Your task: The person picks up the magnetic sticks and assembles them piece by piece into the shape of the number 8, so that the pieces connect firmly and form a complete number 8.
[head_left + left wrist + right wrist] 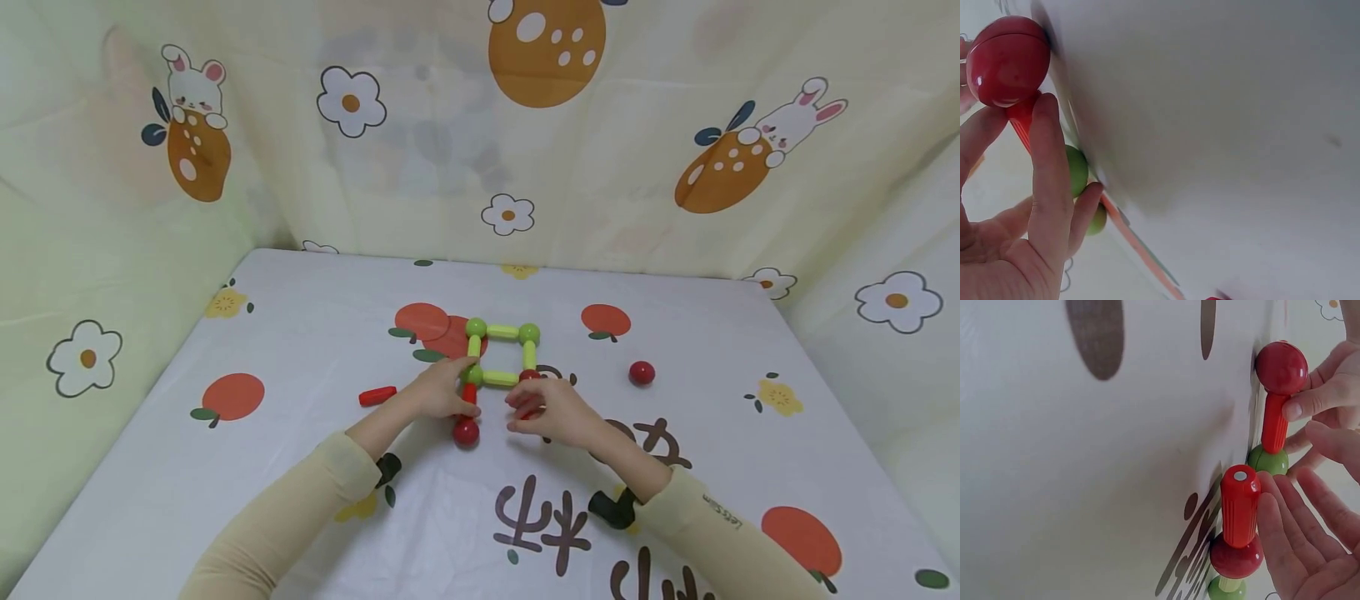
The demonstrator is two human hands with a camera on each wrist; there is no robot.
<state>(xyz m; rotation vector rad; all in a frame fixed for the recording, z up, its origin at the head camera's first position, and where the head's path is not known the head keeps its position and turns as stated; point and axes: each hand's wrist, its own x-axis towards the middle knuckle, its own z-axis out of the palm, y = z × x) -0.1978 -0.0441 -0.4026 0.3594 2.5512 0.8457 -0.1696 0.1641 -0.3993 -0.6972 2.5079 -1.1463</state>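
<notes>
A square of light green rods and balls lies on the table, its corners three green balls point(529, 334) and one red ball point(1235, 557). From its near left corner a red rod point(1275, 423) runs toward the person, ending in a glossy red ball point(466, 432). My left hand point(438, 392) pinches this rod between thumb and finger, just behind the ball. A second ribbed red rod point(1240, 509) juts from the red corner ball. Beside it is my right hand point(561, 412), its extended fingertips right at the rod's side and the thumb apart from it.
A loose red rod point(377, 396) lies left of the left hand. Another red ball point(642, 372) rests to the right of the square. The white cloth point(315, 333) has printed fruit and characters. A patterned curtain point(435, 167) hangs behind the table.
</notes>
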